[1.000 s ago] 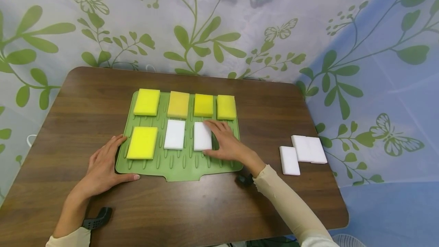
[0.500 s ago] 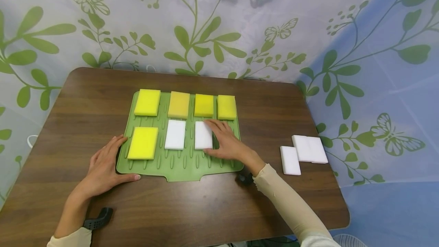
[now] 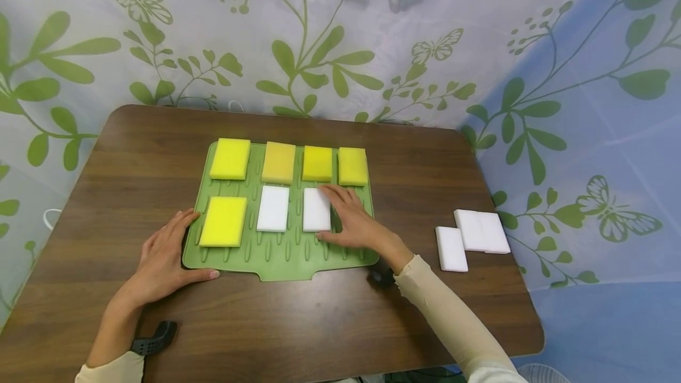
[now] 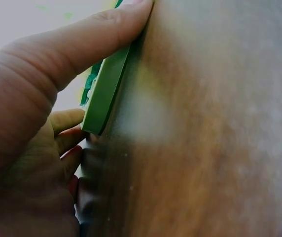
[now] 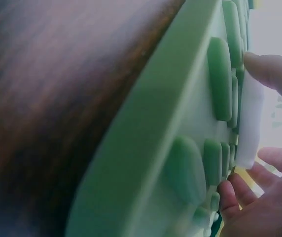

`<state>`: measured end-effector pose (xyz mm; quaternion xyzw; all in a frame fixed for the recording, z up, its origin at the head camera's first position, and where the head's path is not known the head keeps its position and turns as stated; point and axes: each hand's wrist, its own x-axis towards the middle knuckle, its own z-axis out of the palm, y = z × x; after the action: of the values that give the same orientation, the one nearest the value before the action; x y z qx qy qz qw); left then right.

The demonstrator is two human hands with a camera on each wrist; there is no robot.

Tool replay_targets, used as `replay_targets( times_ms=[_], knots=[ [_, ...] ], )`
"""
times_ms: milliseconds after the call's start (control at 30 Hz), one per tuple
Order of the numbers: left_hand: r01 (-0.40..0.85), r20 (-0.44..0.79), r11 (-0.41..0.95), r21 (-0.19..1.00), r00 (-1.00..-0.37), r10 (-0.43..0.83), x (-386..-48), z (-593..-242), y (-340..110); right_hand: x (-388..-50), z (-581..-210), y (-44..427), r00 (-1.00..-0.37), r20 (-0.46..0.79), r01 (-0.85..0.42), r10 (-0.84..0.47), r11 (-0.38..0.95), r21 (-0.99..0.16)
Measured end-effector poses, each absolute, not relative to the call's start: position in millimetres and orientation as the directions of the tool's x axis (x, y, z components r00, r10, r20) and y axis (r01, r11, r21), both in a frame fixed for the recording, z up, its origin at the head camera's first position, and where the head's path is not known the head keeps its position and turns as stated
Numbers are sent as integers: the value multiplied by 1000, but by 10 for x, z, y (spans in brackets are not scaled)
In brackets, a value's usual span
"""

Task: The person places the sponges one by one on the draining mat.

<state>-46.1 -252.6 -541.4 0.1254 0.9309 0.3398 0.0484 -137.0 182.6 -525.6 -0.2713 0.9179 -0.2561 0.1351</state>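
Observation:
A green drying mat (image 3: 287, 269) with raised ribs lies on the table. My right hand (image 3: 355, 223) holds a white sponge (image 3: 315, 213) by its near and far ends, thumb nearest me; in the right wrist view that white sponge (image 5: 250, 118) sits low over the ribs. Another white sponge (image 3: 273, 210) lies just left of it. At the mat's near left corner rests my left hand (image 3: 164, 259), its thumb along the front edge and its fingers spread by the left edge. Yellow sponges fill the back row, and one yellow sponge (image 3: 223, 221) lies at front left.
Off the mat to the right, a small white sponge (image 3: 451, 249) lies beside two white sponges (image 3: 481, 231) set edge to edge. The brown table (image 3: 298, 330) backs onto a leaf-patterned curtain (image 3: 340, 28).
The view has shifted very slightly. Both hands and all the sponges keep their places on the mat and the table.

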Motion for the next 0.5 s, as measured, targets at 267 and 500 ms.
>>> replay_targets(
  times_ms=[267,500],
  knots=[
    [210,9,730,650,-963,268,-466,-5430,-2528,-1295,-5208,1930,-831,-93,-402,-549,706,-583],
    [216,11,730,648,-961,275,-471,-5422,-2524,-1224,-5162,2061,-841,-91,-380,-533,703,-601]
  ],
)
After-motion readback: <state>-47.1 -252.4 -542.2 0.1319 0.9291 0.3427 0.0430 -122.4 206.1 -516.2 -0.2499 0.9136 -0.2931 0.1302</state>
